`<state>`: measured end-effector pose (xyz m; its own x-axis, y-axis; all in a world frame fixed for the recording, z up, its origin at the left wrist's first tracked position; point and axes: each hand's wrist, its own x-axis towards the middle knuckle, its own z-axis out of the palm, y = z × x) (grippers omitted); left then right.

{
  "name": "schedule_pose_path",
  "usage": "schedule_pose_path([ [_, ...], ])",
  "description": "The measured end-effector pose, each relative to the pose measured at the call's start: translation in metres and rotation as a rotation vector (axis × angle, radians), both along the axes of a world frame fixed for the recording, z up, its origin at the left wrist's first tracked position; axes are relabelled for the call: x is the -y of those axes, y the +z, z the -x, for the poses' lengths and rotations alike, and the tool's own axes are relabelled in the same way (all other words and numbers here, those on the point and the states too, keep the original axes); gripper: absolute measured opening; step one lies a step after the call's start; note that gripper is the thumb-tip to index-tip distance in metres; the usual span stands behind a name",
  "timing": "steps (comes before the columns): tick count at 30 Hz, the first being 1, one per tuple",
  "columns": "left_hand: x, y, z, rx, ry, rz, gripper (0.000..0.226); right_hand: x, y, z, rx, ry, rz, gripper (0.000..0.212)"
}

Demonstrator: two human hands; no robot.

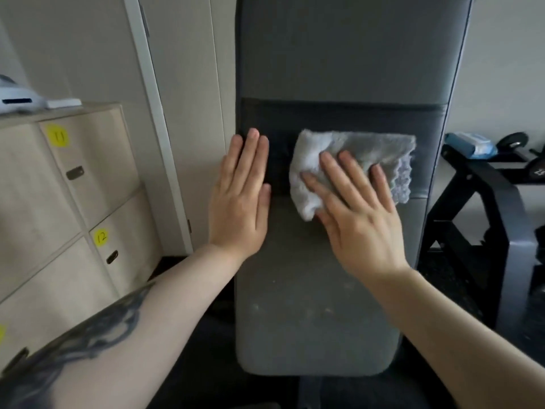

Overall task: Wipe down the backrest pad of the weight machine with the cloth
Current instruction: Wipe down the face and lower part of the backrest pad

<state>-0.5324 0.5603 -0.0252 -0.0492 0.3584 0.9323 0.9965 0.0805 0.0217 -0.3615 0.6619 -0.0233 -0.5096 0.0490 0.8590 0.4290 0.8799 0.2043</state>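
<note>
Mid-wipe, the grey cloth (354, 160) is pressed flat-fingered by the right hand (359, 219) at frame centre on the backrest pad (318, 305), which is steadied at its left edge by the flat, empty left hand (241, 199); a downward stroke over the dusty lower pad is probably called for next.

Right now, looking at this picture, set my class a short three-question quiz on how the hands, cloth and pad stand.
1. True or false: the left hand holds the pale grey fluffy cloth.
2. The cloth lies mostly on: A the dark band, B the cabinet, C the floor?
3. Which numbers mark the yellow stickers on the wooden lockers?

Key: 1 false, the right hand presses it on the grey padded backrest; 2 A; 3 eleven and twelve.
</note>
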Motion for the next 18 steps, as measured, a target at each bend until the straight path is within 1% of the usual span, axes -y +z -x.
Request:
schedule_pose_path([
  [3,-0.002,-0.001,0.001,0.008,0.031,-0.014,0.052,0.022,0.006,0.021,-0.245,0.016,0.277,0.042],
  [4,-0.002,-0.002,0.002,0.007,0.043,-0.010,0.053,0.035,-0.002,0.031,-0.270,0.035,0.325,0.042],
  [5,-0.002,-0.002,0.003,-0.001,0.062,-0.008,0.055,0.045,-0.013,0.038,-0.237,0.062,0.326,0.042],
  [7,-0.003,-0.003,0.004,-0.032,0.103,-0.009,0.059,0.048,-0.038,0.034,-0.078,0.086,0.248,0.042],
  [8,-0.003,-0.002,0.002,-0.027,0.110,-0.008,0.058,0.041,-0.045,0.023,-0.002,0.078,0.198,0.041],
  [10,-0.003,-0.001,-0.008,0.030,0.121,-0.012,0.055,0.023,-0.047,0.000,0.081,0.031,0.115,0.041],
  [12,-0.006,-0.005,-0.022,0.048,0.148,-0.001,0.055,0.012,-0.040,-0.012,0.044,-0.024,0.129,0.042],
  [14,-0.012,-0.013,-0.034,-0.010,0.201,0.043,0.056,0.016,-0.034,-0.008,-0.078,-0.033,0.225,0.043],
  [16,-0.018,-0.018,-0.038,-0.050,0.297,0.048,0.059,0.029,-0.040,0.006,-0.150,-0.007,0.322,0.043],
  [18,-0.019,-0.019,-0.035,-0.081,0.346,0.043,0.060,0.034,-0.056,0.010,-0.129,0.022,0.337,0.042],
])
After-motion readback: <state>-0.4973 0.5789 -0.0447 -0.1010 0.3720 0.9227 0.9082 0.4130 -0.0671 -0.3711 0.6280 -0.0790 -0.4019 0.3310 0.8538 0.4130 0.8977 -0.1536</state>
